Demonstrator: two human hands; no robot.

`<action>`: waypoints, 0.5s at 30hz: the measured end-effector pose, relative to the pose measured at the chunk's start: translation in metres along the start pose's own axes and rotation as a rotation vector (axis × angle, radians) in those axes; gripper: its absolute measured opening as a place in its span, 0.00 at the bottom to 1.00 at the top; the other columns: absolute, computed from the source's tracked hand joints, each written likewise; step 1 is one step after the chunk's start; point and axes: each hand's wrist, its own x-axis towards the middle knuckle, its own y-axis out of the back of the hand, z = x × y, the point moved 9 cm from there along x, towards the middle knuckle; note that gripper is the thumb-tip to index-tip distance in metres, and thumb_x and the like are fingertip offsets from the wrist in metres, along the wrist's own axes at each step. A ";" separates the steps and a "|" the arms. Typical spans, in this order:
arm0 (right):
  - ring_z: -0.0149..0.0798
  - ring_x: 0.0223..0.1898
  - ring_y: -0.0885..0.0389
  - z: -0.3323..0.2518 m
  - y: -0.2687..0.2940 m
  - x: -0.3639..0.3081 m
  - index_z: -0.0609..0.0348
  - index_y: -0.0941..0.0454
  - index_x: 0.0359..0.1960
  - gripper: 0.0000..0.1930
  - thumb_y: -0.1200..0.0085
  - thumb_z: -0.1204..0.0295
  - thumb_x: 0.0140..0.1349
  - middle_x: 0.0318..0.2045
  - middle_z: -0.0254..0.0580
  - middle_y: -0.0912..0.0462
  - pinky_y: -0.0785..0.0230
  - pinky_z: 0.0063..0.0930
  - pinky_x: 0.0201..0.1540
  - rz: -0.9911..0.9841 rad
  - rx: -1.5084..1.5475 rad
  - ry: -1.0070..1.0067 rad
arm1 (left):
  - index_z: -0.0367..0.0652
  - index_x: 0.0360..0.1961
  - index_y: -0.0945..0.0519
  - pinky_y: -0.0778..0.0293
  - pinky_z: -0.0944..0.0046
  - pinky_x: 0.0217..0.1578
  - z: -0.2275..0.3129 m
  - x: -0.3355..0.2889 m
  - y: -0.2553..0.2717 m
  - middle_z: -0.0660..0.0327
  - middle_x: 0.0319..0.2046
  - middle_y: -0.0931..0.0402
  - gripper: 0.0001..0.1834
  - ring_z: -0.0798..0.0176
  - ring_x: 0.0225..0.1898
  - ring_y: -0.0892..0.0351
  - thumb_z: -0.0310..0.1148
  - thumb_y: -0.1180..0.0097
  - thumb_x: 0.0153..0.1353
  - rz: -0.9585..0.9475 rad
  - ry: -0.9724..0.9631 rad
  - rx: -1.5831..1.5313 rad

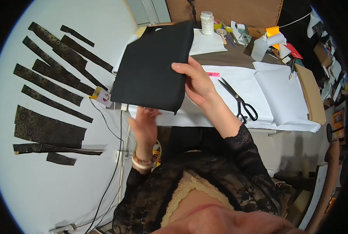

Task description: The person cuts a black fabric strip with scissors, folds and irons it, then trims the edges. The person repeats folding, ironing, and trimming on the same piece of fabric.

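Note:
A flat black panel (152, 64), which looks fabric-covered, is held up and tilted above the table. My right hand (199, 84) grips its right edge, thumb on the front face and the other fingers behind it. My left hand (144, 126) is just below the panel's lower edge. Its fingers are blurred and partly hidden by the panel, so I cannot tell whether they touch it. To the right of my right forearm, black-handled scissors (238, 99) lie on white paper, near a small pink strip (213, 74).
Dark patterned strips (49, 124) hang on the white wall at left. Cables (119, 156) run down beside the table. At the back are a white jar (207, 24), tape rolls (217, 25) and a spray bottle (260, 47). White sheets (281, 91) and cardboard (310, 93) lie at right.

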 end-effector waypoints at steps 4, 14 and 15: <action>0.32 0.52 0.19 0.003 -0.002 0.017 0.61 0.30 0.61 0.25 0.38 0.73 0.62 0.50 0.41 0.19 0.28 0.28 0.59 -0.052 -0.044 0.053 | 0.40 0.66 0.33 0.39 0.51 0.67 0.003 0.062 -0.036 0.54 0.63 0.30 0.27 0.53 0.65 0.31 0.39 0.48 0.69 0.092 0.069 -0.511; 0.48 0.43 0.17 -0.088 0.130 0.267 0.61 0.19 0.44 0.19 0.40 0.57 0.63 0.40 0.47 0.16 0.26 0.38 0.48 0.206 -1.631 0.712 | 0.36 0.64 0.32 0.35 0.49 0.66 0.034 0.117 0.046 0.52 0.60 0.27 0.27 0.50 0.62 0.28 0.17 0.50 0.62 0.249 -0.158 -0.219; 0.53 0.51 0.21 -0.076 0.127 0.299 0.57 0.20 0.51 0.22 0.43 0.54 0.65 0.47 0.52 0.17 0.30 0.42 0.55 0.136 -1.827 0.830 | 0.36 0.64 0.31 0.34 0.50 0.66 0.032 0.126 0.052 0.52 0.60 0.27 0.27 0.51 0.61 0.27 0.17 0.49 0.61 0.259 -0.173 -0.203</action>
